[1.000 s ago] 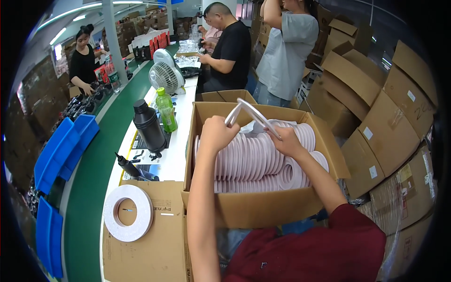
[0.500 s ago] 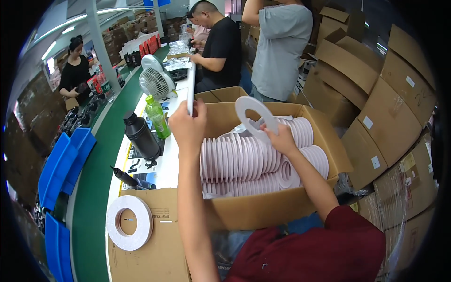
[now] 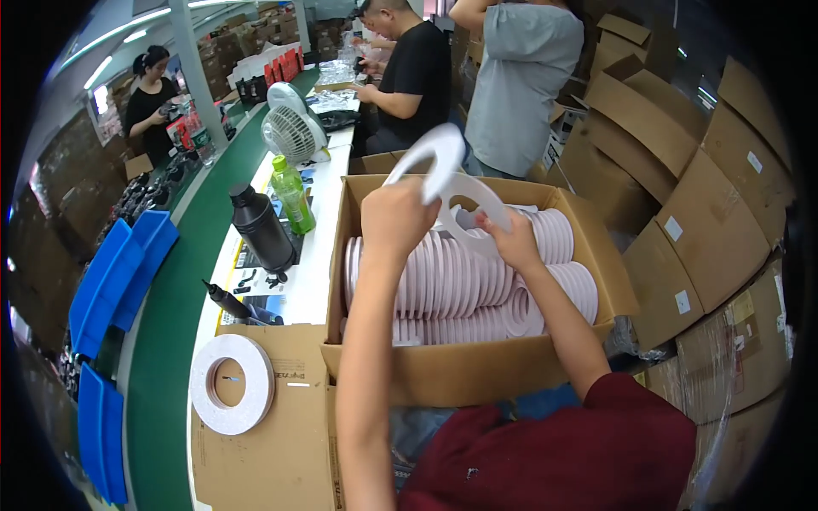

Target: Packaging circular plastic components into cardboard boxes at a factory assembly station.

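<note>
Hands: left hand [image 3: 396, 217] and right hand [image 3: 514, 243] each pinch a white foam ring [image 3: 434, 157], lifted above the box.
Box: cardboard carton [image 3: 477, 366] keeps the pink-white rings [image 3: 460, 285] packed on edge in rows.
Grip: both closed on ring rims.

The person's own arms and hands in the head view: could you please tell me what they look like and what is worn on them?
Both forearms come in bare from the lower edge. The left hand and right hand wear no gloves, and no rings, watch or bands are visible. A dark red short sleeve covers the right upper arm and shoulder; the left arm shows no sleeve in view.
</note>
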`<move>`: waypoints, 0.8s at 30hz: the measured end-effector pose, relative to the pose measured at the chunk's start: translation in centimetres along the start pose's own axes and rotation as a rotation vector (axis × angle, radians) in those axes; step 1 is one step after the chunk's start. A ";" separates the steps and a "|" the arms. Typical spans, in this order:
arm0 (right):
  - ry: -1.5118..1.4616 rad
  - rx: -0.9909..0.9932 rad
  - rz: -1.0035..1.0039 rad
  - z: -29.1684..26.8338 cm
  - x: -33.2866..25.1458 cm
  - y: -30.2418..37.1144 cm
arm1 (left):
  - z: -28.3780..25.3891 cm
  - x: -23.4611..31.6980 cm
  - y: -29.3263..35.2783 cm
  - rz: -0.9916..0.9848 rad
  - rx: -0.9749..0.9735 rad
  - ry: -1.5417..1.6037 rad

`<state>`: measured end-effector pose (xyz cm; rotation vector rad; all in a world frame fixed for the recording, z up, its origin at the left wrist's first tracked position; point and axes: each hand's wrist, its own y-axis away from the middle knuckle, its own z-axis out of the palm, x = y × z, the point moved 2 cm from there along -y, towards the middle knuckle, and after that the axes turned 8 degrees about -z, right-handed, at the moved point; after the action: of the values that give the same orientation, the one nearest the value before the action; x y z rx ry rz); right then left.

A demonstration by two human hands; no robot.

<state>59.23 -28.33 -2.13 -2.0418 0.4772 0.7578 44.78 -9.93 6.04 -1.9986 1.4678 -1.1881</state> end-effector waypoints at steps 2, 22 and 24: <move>-0.101 0.068 0.036 -0.1 0.1 0.1 | -0.5 -0.2 0.9 -0.006 0.418 0.300; -1.048 0.077 0.201 -2.2 1.7 0.2 | 3.9 -3.1 3.8 -0.890 -0.086 1.236; -0.977 0.058 0.192 -0.5 1.9 0.4 | 4.9 -2.4 4.3 -0.935 -0.217 1.292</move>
<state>60.62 -29.08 -3.44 -1.3444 0.1147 1.6860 46.01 -10.16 -0.81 -2.1401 0.9596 -3.2361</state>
